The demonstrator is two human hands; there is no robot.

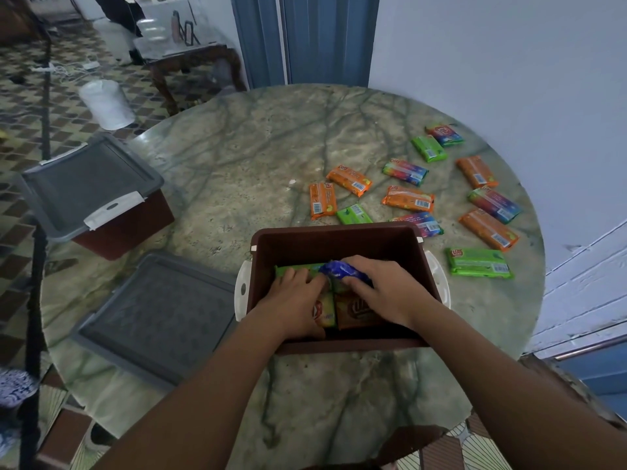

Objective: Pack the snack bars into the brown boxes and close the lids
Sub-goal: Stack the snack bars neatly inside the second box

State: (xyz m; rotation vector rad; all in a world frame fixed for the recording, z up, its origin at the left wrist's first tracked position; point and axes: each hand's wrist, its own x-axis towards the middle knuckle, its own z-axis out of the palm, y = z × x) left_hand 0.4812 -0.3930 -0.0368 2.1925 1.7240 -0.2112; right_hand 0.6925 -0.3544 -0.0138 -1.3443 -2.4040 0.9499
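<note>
- Inside the open brown box (339,239), the right hand (390,293) has its fingers curled over a blue-wrapped snack bar (342,269), gripping it just above the bars already packed.
- Beside it, the left hand (298,293) lies flat with fingers spread, pressing on a green bar (298,268) at the far side of the box.
- Below the hands, a yellow-green bar (325,310) and an orange-brown bar (356,312) lie side by side on the box floor.
- White latches hang on both short sides of the box.
- Its grey lid (156,317) lies flat on the counter (254,147), just left of the box.
- Loose bars (407,198) in orange, green and rainbow wrappers are scattered on the counter beyond and to the right of the box.
- A second brown box (101,198) sits at the counter's left edge with its grey lid on.
</note>
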